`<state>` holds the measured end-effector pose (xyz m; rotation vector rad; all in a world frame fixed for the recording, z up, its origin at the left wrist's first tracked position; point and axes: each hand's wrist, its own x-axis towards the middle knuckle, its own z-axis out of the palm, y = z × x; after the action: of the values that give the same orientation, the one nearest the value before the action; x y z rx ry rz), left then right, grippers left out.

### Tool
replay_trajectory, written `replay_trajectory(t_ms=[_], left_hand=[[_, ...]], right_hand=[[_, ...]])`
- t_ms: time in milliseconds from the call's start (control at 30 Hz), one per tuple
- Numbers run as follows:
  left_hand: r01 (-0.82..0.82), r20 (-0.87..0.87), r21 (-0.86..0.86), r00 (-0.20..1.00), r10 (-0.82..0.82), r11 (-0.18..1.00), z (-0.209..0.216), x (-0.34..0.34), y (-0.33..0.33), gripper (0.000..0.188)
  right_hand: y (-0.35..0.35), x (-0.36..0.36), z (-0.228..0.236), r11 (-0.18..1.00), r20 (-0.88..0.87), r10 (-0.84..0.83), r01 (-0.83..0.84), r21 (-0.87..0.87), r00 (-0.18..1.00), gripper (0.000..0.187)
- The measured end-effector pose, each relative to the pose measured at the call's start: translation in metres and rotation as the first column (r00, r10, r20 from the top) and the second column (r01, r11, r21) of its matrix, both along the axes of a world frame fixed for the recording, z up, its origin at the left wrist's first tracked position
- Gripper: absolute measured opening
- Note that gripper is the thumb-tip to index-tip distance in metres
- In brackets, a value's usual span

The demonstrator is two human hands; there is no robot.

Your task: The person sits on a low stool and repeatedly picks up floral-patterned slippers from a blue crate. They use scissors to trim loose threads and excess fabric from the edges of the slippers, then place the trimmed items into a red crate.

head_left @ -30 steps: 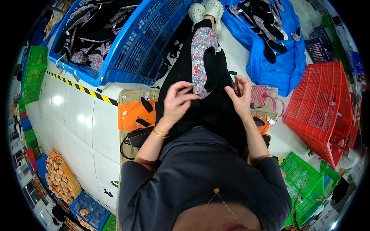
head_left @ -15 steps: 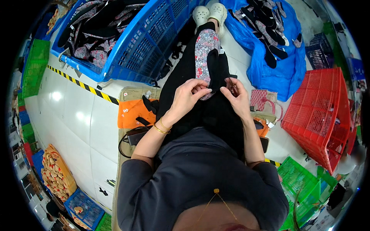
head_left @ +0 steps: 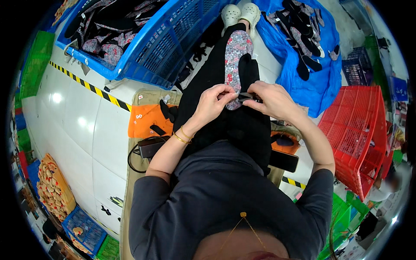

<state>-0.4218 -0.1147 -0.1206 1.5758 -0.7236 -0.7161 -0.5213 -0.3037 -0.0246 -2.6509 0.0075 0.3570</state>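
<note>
Two hands, left hand (head_left: 215,104) & right hand (head_left: 272,100), pinch a floral insole (head_left: 236,56) on the lap; grip's thin, it could slide off.

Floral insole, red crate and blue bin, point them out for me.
Floral insole (head_left: 236,52), head view, on its patterned middle.
Red crate (head_left: 362,130), head view, on its slatted side wall.
Blue bin (head_left: 173,39), head view, on its mesh wall.

Both hands (head_left: 242,100) pinch floral insole (head_left: 236,56) on lap.
</note>
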Motion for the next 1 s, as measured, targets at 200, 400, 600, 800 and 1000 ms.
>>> replay_trajectory(t_ms=[200, 400, 600, 800, 1000], left_hand=[[0.012, 0.073, -0.015, 0.997, -0.011, 1.000, -0.002, 0.001, 0.000, 0.015], [0.007, 0.128, -0.001, 0.992, -0.007, 1.000, -0.007, 0.002, 0.001, 0.016], [-0.024, 0.031, -0.036, 0.999, 0.026, 0.999, -0.013, 0.002, 0.006, 0.016], [-0.043, 0.767, 0.121, 0.638, -0.066, 0.992, 0.021, -0.022, -0.009, 0.035], [-0.044, -0.107, -0.135, 0.994, 0.029, 0.990, 0.024, 0.018, 0.002, 0.027]], right_hand=[[0.012, 0.028, 0.013, 0.974, -0.094, 0.161, -0.174, -0.144, 0.982, 0.032], [0.018, 0.038, 0.000, 0.944, -0.150, 0.226, -0.254, -0.209, 0.962, 0.028], [-0.011, 0.030, 0.008, 0.989, -0.018, -0.103, 0.105, 0.109, 0.994, 0.025], [-0.035, -0.021, -0.045, 0.644, -0.163, -0.507, 0.498, 0.581, 0.846, 0.038], [-0.014, -0.035, -0.074, 0.188, -0.269, -0.703, 0.537, 0.823, 0.659, 0.047]])
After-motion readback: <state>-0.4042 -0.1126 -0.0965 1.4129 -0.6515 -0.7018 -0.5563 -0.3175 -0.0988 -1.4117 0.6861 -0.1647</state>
